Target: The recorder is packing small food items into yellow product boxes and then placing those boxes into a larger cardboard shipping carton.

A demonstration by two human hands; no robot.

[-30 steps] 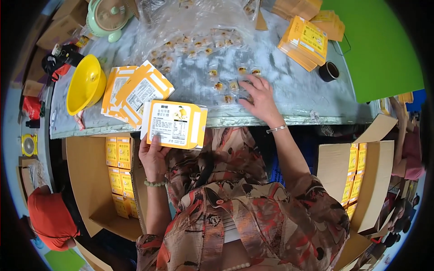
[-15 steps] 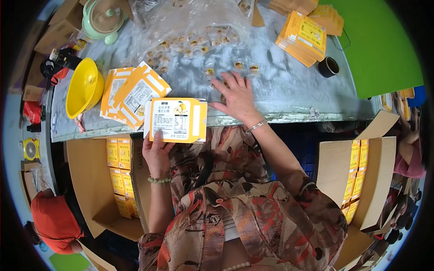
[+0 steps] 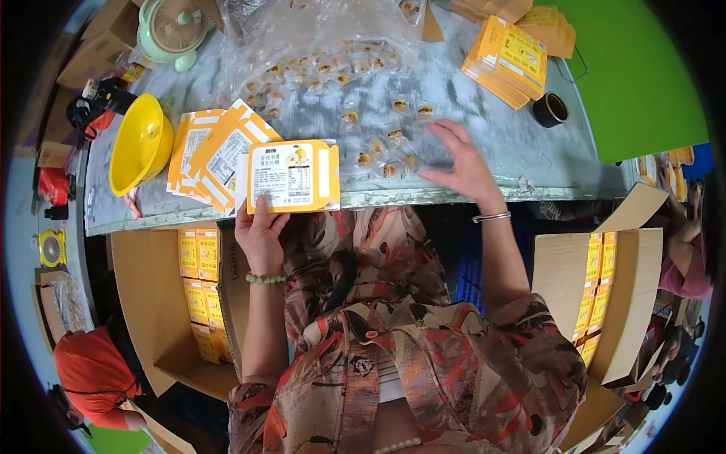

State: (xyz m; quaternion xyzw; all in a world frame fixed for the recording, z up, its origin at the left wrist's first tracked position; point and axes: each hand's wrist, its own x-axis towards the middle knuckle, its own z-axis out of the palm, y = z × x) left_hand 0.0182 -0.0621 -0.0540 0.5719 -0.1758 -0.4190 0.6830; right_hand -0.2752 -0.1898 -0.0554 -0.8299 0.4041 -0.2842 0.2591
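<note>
Pinched in my left hand (image 3: 261, 236) is a flat yellow-and-white folding carton (image 3: 291, 178), held over the table's front edge. Its thumb lies on the printed face, and the other fingers are behind. My right hand (image 3: 463, 168) hovers with fingers apart and nothing in them, just right of a loose group of small wrapped sweets (image 3: 395, 138) in clear wrappers. More wrapped sweets (image 3: 325, 69) lie heaped on a clear plastic sheet (image 3: 318, 34) farther back. Left of the held carton, several flat cartons (image 3: 227, 155) overlap on the table.
A yellow plastic basin (image 3: 140, 147) and a green fan (image 3: 174, 30) stand at the left. Stacked flat cartons (image 3: 514, 57) and a dark cup (image 3: 550, 110) are at the right. Open cardboard boxes (image 3: 155, 325) holding filled cartons flank me. A person in orange (image 3: 94, 371) bends at lower left.
My right hand has moved right, off the near sweets, uncovering several of them. The carton in my left hand has shifted slightly up and left.
</note>
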